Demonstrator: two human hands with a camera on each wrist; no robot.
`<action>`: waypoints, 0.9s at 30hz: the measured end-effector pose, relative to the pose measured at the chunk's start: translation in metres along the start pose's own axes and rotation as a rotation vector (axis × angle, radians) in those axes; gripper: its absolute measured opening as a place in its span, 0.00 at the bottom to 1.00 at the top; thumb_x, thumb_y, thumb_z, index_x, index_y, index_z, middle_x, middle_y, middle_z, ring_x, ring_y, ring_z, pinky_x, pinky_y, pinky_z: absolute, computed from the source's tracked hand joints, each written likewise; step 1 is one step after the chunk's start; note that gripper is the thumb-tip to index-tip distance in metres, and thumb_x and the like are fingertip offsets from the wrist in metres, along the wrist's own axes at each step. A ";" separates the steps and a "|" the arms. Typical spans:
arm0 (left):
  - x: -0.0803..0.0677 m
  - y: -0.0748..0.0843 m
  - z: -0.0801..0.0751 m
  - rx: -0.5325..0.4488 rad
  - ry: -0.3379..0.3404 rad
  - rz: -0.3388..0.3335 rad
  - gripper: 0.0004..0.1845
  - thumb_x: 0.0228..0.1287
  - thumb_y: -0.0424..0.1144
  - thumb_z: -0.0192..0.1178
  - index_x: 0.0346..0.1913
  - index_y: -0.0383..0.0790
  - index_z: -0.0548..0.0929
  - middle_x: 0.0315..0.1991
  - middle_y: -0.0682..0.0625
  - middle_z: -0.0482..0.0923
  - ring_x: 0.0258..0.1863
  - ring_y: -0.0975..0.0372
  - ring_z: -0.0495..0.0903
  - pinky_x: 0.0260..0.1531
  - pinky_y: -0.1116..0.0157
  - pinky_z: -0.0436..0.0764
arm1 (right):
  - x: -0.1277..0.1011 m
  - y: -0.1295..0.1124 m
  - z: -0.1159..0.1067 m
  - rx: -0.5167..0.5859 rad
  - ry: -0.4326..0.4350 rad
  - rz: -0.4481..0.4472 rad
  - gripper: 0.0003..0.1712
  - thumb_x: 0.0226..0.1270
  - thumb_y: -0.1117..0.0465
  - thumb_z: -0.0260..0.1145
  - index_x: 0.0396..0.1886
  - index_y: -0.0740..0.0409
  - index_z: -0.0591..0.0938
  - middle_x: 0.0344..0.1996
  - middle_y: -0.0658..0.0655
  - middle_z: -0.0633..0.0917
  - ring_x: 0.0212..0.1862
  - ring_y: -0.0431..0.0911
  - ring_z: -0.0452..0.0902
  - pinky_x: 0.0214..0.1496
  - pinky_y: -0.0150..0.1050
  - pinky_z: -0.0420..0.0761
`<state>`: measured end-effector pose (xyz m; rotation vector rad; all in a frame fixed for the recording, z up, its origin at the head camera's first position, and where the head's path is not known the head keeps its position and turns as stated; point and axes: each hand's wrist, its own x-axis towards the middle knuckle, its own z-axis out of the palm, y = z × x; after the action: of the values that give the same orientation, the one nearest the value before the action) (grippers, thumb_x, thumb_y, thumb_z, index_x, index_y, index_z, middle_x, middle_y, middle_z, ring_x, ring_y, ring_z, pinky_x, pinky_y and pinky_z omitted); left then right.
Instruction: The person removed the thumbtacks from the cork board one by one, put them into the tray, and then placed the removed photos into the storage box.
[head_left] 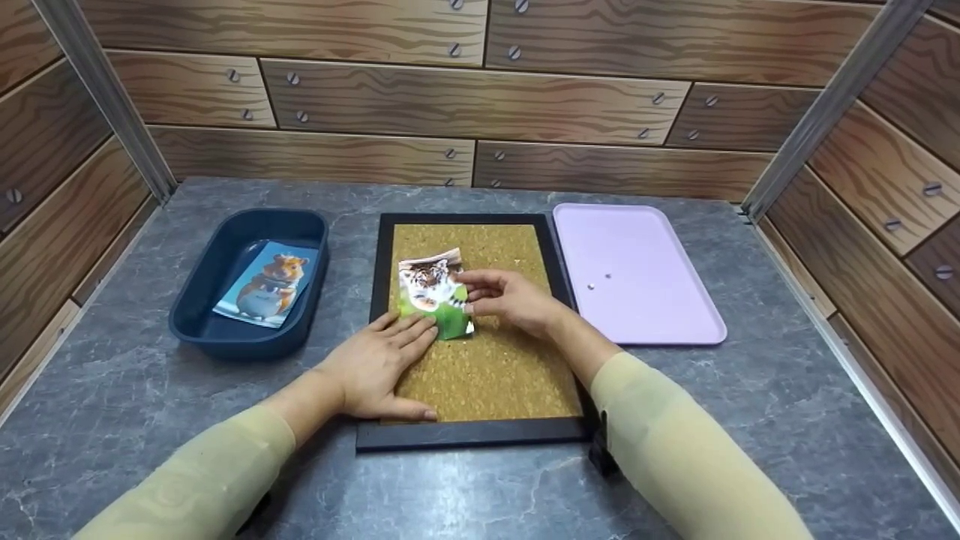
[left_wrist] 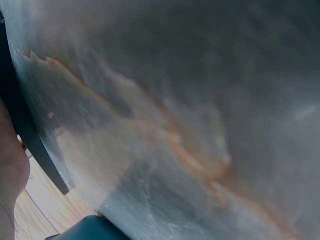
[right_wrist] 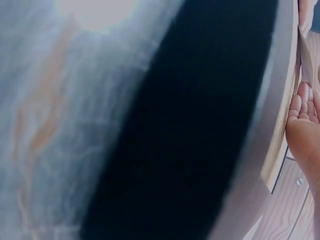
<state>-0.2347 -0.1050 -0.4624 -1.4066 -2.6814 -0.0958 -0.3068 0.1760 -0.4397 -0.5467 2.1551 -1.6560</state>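
A glossy picture card of a tiger cub [head_left: 429, 289] lies on a black-framed cork board [head_left: 487, 382], its top edge and lower right corner curling up. My left hand [head_left: 379, 364] rests on the board's left side, thumb spread apart and fingertips pressing the card's lower left part. At the card's right edge, the thumb and fingers of my right hand [head_left: 517, 304] pinch it. In the right wrist view, my right hand [right_wrist: 305, 125] shows at the far right beside the lifted card edge. Only a sliver of my left hand [left_wrist: 10, 160] appears in the left wrist view.
Left of the board stands a dark blue bin [head_left: 251, 346] with a hamster picture card [head_left: 270, 289] inside. A lilac tray [head_left: 645, 300] lies against the board's right side, carrying two tiny shiny pieces [head_left: 591, 286]. Wood-patterned panels [head_left: 465, 97] enclose the grey marbled table [head_left: 465, 495].
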 end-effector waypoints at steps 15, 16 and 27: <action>0.000 0.001 0.000 0.027 0.009 -0.006 0.66 0.64 0.86 0.43 0.84 0.31 0.57 0.83 0.37 0.55 0.83 0.47 0.54 0.80 0.44 0.53 | -0.001 0.002 0.000 0.059 0.016 0.010 0.38 0.66 0.75 0.70 0.76 0.67 0.73 0.59 0.63 0.83 0.57 0.47 0.79 0.60 0.35 0.82; 0.000 0.001 0.000 0.029 0.011 -0.007 0.66 0.64 0.86 0.43 0.84 0.31 0.56 0.84 0.37 0.54 0.83 0.47 0.54 0.80 0.44 0.53 | -0.001 0.003 0.000 0.067 0.016 0.004 0.38 0.66 0.76 0.70 0.76 0.68 0.73 0.58 0.63 0.83 0.57 0.47 0.79 0.60 0.34 0.82; 0.000 0.001 0.000 0.027 -0.009 -0.018 0.66 0.63 0.86 0.43 0.84 0.32 0.55 0.84 0.38 0.52 0.84 0.47 0.52 0.80 0.42 0.52 | 0.001 0.005 0.001 0.089 0.020 -0.009 0.39 0.66 0.78 0.70 0.77 0.67 0.72 0.59 0.63 0.82 0.53 0.46 0.81 0.54 0.33 0.84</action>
<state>-0.2343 -0.1046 -0.4623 -1.3782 -2.6926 -0.0542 -0.3072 0.1759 -0.4447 -0.5171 2.0841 -1.7590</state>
